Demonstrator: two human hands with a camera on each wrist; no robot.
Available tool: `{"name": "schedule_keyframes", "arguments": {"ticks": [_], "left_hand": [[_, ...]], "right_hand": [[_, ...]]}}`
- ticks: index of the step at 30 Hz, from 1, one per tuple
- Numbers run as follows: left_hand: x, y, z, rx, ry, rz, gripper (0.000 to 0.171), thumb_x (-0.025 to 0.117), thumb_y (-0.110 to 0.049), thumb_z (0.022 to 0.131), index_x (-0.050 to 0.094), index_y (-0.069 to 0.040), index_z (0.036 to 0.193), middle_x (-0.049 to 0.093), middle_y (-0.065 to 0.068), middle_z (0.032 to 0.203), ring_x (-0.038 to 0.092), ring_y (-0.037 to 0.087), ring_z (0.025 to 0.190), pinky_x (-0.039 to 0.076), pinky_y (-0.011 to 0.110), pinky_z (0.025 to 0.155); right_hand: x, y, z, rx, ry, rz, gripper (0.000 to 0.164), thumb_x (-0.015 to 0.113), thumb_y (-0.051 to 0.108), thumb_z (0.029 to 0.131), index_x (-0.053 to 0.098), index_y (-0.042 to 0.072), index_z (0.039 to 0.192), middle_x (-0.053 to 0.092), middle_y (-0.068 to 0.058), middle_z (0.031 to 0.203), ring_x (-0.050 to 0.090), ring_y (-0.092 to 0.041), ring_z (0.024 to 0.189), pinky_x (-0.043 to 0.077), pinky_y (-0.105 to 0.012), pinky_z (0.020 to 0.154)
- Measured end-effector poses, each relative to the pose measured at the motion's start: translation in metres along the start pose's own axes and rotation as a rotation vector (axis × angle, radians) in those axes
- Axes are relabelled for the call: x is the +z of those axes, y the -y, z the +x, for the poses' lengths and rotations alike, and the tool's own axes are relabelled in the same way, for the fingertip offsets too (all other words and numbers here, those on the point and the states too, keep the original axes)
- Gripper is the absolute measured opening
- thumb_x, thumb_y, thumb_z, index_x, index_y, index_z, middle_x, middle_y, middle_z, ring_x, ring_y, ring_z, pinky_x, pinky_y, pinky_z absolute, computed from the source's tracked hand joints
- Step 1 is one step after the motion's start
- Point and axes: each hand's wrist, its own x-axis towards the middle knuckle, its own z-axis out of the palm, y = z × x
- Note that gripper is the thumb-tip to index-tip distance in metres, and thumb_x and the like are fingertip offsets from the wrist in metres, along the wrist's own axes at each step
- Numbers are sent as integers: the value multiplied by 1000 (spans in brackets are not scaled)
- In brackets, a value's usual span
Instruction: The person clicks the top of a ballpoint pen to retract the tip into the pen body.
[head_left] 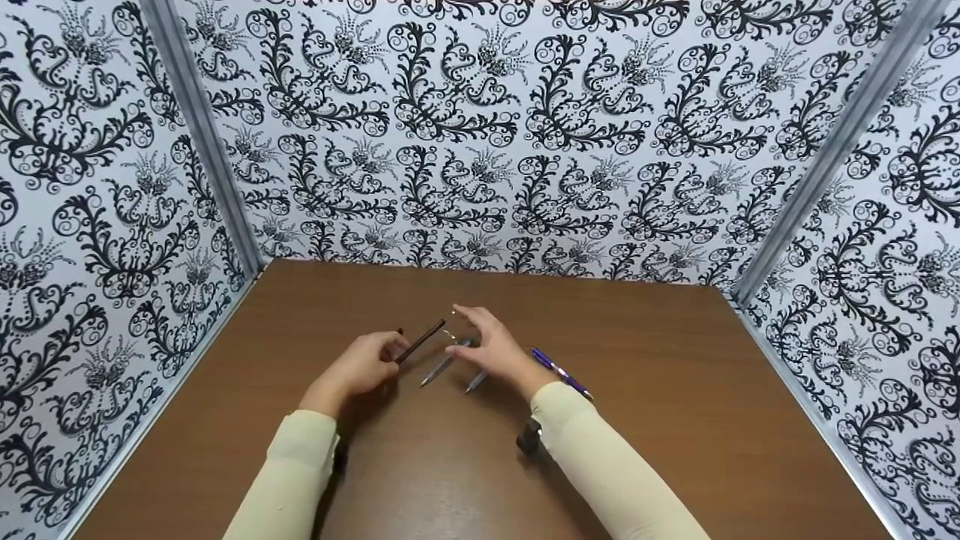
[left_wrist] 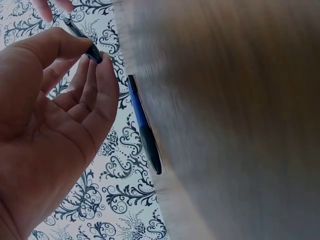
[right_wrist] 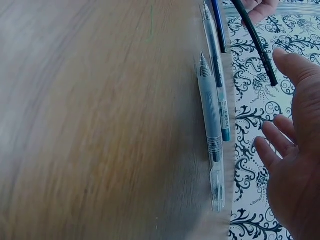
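Observation:
My left hand (head_left: 364, 364) pinches one end of a slim black pen (head_left: 421, 341) between thumb and fingers, holding it slanted above the table. Just past the pen's far end, my right hand (head_left: 491, 349) is spread with its fingers apart and nothing in its grasp. In the right wrist view, the black pen (right_wrist: 259, 47) points toward the right thumb, with a gap between them. Beneath the hands lie a clear retractable pen (right_wrist: 209, 107) and a clear pen with a teal end (right_wrist: 223, 112). A blue pen with a dark grip (left_wrist: 142, 117) lies beyond the left hand.
A purple pen (head_left: 561, 373) lies on the brown wooden table (head_left: 645, 450) to the right of the right hand, near its wrist. Patterned black-and-white walls (head_left: 480, 150) rise at the back and both sides, with grey posts (head_left: 199, 135) at the corners.

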Motion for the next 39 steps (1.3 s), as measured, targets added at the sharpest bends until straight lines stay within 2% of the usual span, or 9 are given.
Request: {"name": "schedule_keyframes", "arguments": {"ticks": [4,9,15,24,33,39], "left_hand": [[0,1,0,-18,-2,9,37,70,10,92,74,-4,126,73,7,107,67,26,101,57,51,95],[-2,1,-1,-24,5,16,36,70,9,94,74,-3,128,73,9,110,68,28,103,57,52,96],[-4,2,-2,-28,13,36,36,70,9,96,73,-2,130,73,10,110,67,28,103,57,53,94],[-5,5,-1,-59,43,76,36,69,8,98,73,-3,132,73,12,117,68,32,109,57,55,99],[-5,8,1,-84,76,120,39,66,9,97,72,-1,134,73,16,122,67,35,115,55,56,104],[-7,7,1,-83,88,142,37,65,9,98,73,0,133,74,18,125,68,38,120,55,57,106]], "right_hand": [[0,0,0,6,-3,0,78,89,20,95,53,3,162,57,-22,154,58,-49,139,46,-54,120],[0,0,0,29,-5,-18,76,89,22,96,54,7,162,58,-19,153,58,-41,140,46,-52,120],[0,2,0,42,9,-14,76,88,19,97,53,7,163,56,-21,155,56,-41,143,44,-53,121],[2,4,0,64,-1,-47,77,89,23,96,54,10,163,56,-14,156,55,-36,144,42,-50,123],[2,5,0,35,-3,-29,79,90,22,94,54,6,162,57,-20,154,56,-45,141,43,-53,122],[1,4,-1,31,-1,-17,78,90,21,95,54,5,162,57,-22,153,56,-45,142,43,-53,123]]}}
